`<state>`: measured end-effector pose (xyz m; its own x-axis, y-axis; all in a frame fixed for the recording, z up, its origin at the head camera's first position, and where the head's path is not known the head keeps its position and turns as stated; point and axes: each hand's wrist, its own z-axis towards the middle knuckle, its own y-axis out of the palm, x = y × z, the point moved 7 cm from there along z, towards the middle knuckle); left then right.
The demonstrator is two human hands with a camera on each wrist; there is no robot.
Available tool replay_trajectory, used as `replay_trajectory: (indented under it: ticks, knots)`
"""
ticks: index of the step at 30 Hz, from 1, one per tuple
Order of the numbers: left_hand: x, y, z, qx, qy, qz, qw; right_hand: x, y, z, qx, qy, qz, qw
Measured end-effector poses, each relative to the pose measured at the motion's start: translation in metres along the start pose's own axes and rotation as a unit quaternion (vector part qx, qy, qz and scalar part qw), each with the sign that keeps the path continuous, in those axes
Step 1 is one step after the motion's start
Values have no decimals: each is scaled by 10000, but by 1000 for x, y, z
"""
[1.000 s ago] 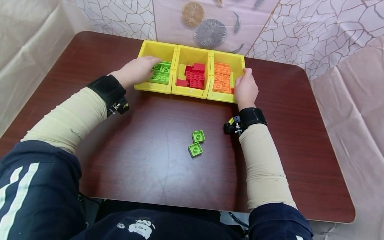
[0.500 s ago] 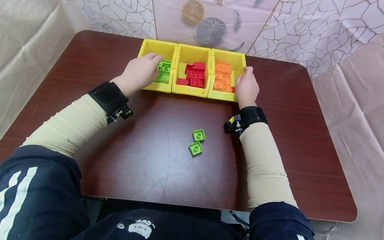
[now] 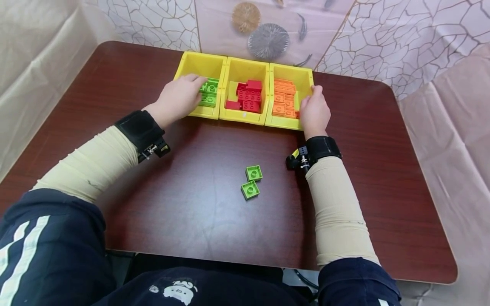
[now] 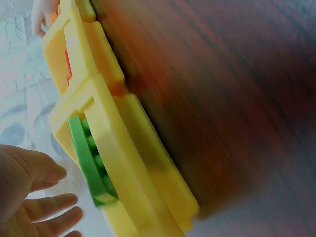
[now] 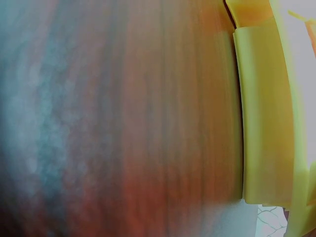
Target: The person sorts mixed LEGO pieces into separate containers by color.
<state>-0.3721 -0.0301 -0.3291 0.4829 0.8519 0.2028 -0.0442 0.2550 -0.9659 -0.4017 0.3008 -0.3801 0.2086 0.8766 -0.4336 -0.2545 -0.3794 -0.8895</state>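
My left hand (image 3: 176,100) hovers over the left yellow bin (image 3: 206,114), which contains green toy bricks (image 3: 209,92). In the left wrist view its fingers (image 4: 57,210) are spread, with nothing between them and the thumb, beside a green brick (image 4: 91,160) that shows above the bin's rim. At the other end, my right hand (image 3: 315,112) grips the side rim of the right yellow bin (image 3: 281,123); that hand does not show in the right wrist view. Two small green bricks, one (image 3: 254,173) just behind the other (image 3: 250,190), lie studs down on the table.
Red bricks (image 3: 249,97) fill part of the middle yellow bin (image 3: 241,120), and orange bricks (image 3: 284,98) lie in the right one. The three bins stand joined in a row at the back of the brown table (image 3: 172,204). A patterned cloth (image 3: 153,21) hangs behind.
My left hand has shifted a little right and toward me over the green bricks, covering part of them. The right hand stays on the bin, and the two loose bricks lie as before.
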Motion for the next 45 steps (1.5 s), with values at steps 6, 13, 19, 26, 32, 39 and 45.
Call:
replay_trajectory:
  ticks: [6, 13, 19, 26, 32, 39, 45]
  knots:
    - [83, 11, -21, -124, 1911, -226, 9812, -1, -4, 2, 123, -79, 6, 9999]
    - [160, 53, -66, -1718, 3712, -69, 9125, 1, -3, 2, 76, -14, 12, 10000]
    - [169, 64, -69, -1956, 3715, 134, 9075, -1, -2, 3, 74, -22, 24, 10000]
    - [172, 72, -70, -1973, 3819, 348, 9022, -2, -2, 2, 81, -63, 63, 9999]
    - [151, 55, -64, -1597, 3566, 321, 9199, -3, -2, 0, 140, -97, 67, 9998]
    - [98, 6, -51, -632, 3014, -106, 9513, -2, -3, 0, 131, -64, 4, 9999]
    - [54, -15, -31, -777, 2056, 95, 9755, 0, -1, -2, 117, -60, 64, 9999]
